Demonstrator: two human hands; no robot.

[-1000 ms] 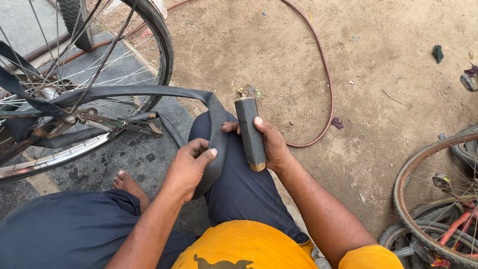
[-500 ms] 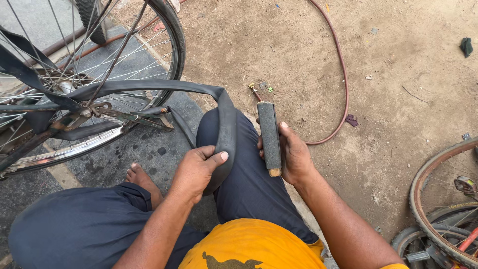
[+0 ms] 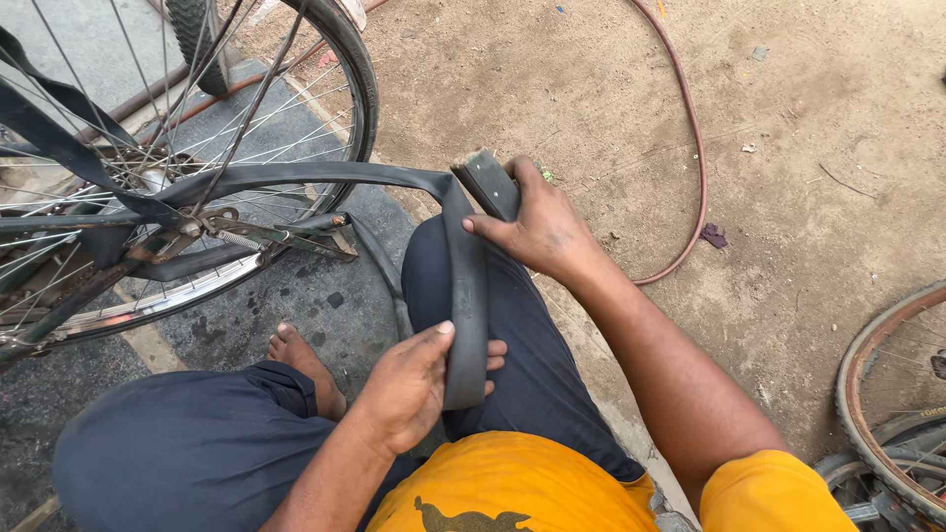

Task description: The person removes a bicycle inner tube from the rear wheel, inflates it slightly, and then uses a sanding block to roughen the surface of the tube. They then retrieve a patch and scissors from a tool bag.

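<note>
Spoked bicycle wheel (image 3: 197, 167) blocks left side; reddish rubber hose (image 3: 690, 167) loops over open dirt ground (image 3: 838, 197) right; rusty wheel rim (image 3: 887, 394) crowds lower right corner.

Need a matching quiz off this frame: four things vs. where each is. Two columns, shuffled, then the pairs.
Things:
1. inner tube
2. dark block
3. reddish hose
4. bare foot

Places:
A. on the dirt ground, curving past the right hand
B. draped over the knee, pinched by the left hand
C. on the dark paving beside the bicycle wheel
D. gripped in the right hand

Pairs: 1-B, 2-D, 3-A, 4-C
</note>
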